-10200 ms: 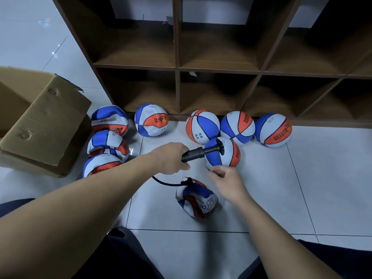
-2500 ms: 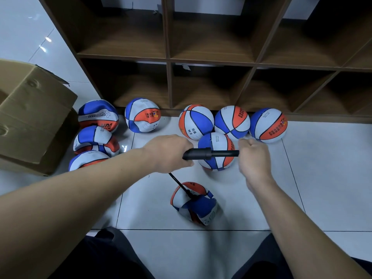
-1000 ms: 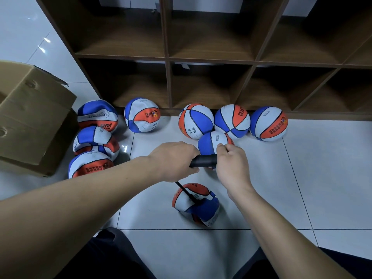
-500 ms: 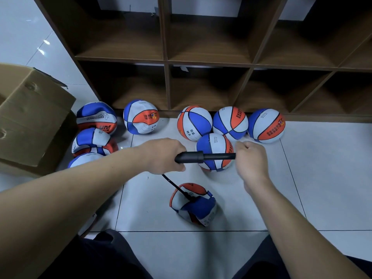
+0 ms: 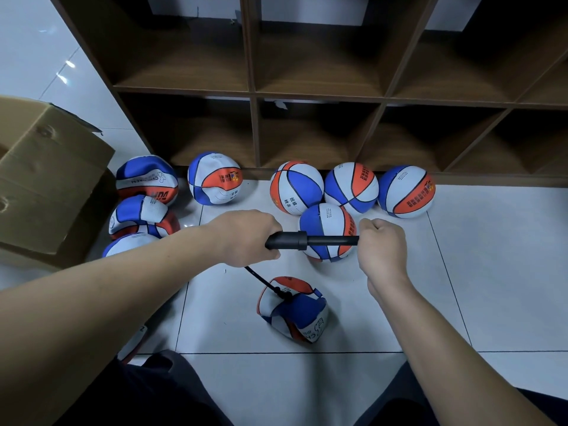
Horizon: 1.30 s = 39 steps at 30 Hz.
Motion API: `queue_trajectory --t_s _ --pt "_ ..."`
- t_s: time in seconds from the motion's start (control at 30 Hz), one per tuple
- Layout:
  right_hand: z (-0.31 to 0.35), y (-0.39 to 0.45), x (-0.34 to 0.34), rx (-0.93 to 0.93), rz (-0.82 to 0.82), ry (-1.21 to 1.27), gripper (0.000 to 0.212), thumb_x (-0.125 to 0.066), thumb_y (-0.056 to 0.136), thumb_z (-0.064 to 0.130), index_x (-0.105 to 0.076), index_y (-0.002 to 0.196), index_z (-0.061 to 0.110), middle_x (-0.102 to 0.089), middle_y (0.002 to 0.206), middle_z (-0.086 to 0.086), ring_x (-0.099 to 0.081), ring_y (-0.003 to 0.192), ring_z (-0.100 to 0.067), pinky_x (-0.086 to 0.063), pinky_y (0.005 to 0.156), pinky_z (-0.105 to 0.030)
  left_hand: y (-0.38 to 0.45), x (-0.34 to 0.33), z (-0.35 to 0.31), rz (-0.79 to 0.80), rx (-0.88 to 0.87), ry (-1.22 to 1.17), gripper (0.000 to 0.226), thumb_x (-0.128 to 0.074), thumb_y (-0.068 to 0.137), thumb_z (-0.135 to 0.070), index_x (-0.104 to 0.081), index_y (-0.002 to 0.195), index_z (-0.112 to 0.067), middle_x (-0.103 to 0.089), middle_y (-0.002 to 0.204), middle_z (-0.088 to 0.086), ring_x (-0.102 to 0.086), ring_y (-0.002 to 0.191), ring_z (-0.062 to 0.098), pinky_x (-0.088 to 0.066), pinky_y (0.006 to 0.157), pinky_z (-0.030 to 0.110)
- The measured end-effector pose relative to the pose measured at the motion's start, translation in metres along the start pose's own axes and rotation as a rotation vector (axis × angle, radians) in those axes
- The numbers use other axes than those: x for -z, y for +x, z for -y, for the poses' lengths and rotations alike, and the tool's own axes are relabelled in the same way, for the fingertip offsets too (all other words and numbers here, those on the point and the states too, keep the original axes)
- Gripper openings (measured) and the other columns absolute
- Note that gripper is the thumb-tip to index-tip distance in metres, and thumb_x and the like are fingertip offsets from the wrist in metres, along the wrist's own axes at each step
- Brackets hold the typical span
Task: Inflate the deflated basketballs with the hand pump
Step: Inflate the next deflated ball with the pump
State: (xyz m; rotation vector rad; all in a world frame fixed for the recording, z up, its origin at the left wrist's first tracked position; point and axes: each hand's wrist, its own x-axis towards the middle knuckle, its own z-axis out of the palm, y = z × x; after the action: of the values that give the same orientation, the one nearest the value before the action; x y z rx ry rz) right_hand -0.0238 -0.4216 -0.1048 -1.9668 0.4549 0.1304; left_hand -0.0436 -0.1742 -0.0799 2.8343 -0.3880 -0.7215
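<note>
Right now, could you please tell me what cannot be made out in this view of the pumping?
All in the head view:
- Pump handle: hidden inside the right hand.
- Pump barrel's rear end: covered by the left hand.
- Needle in the crumpled ball: too small to see where the hose joins.
- Two balls at lower left: largely hidden by the left forearm.
- Box: cut off by the left edge.

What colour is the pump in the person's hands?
The pump is black all over, seen in the head view.
</note>
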Motion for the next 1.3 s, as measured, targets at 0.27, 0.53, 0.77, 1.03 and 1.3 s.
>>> queue_trajectory --t_s 0.27,0.53,0.77,1.03,1.3 --pt "0.001 -0.006 -0.014 0.038 0.028 -0.026 0.037 -0.05 0.099 0.013 -0.032 0.066 0.01 -0.029 0.053 0.007 -0.025 0.057 -0.018 -0.025 0.055 -0.031 0.004 -0.004 -0.009 -0.014 -0.011 -0.023 0.027 -0.064 0.1 -0.044 -0.049 0.08 -0.034 -0.056 0.076 -0.01 -0.053 0.07 0.01 -0.038 0.061 0.03" --pt "0.005 -0.016 -0.023 0.145 0.08 -0.065 0.041 -0.051 0.108 0.021 -0.039 0.071 0.01 -0.038 0.066 -0.001 -0.038 0.058 -0.018 -0.034 0.053 -0.028 0.007 -0.01 -0.014 0.003 -0.033 -0.113 0.027 -0.065 0.099 -0.046 -0.052 0.08 -0.032 -0.058 0.076 -0.008 -0.055 0.071 0.012 -0.041 0.062 0.032" --pt "0.004 -0.024 -0.032 0.162 0.125 -0.092 0.042 -0.05 0.108 0.021 -0.038 0.069 0.011 -0.039 0.065 -0.004 -0.037 0.063 -0.022 -0.037 0.057 -0.033 0.009 -0.013 -0.021 0.049 -0.051 -0.176 0.029 -0.068 0.099 -0.048 -0.055 0.082 -0.028 -0.06 0.077 -0.005 -0.056 0.07 0.016 -0.04 0.062 0.032" --pt "0.001 -0.024 -0.035 0.153 0.148 -0.08 0.041 -0.051 0.108 0.023 -0.041 0.071 0.006 -0.039 0.065 -0.008 -0.039 0.062 -0.023 -0.036 0.057 -0.038 0.011 -0.016 -0.021 0.045 -0.064 -0.178 0.026 -0.068 0.099 -0.049 -0.058 0.085 -0.029 -0.061 0.077 -0.006 -0.059 0.073 0.017 -0.043 0.063 0.034" --pt "0.004 -0.009 -0.023 0.158 0.113 -0.097 0.04 -0.053 0.105 0.024 -0.043 0.07 0.008 -0.042 0.063 -0.004 -0.039 0.059 -0.021 -0.035 0.055 -0.032 0.011 -0.005 -0.017 0.019 -0.073 -0.166 0.029 -0.069 0.098 -0.051 -0.055 0.081 -0.032 -0.06 0.075 -0.007 -0.057 0.07 0.011 -0.038 0.061 0.031"
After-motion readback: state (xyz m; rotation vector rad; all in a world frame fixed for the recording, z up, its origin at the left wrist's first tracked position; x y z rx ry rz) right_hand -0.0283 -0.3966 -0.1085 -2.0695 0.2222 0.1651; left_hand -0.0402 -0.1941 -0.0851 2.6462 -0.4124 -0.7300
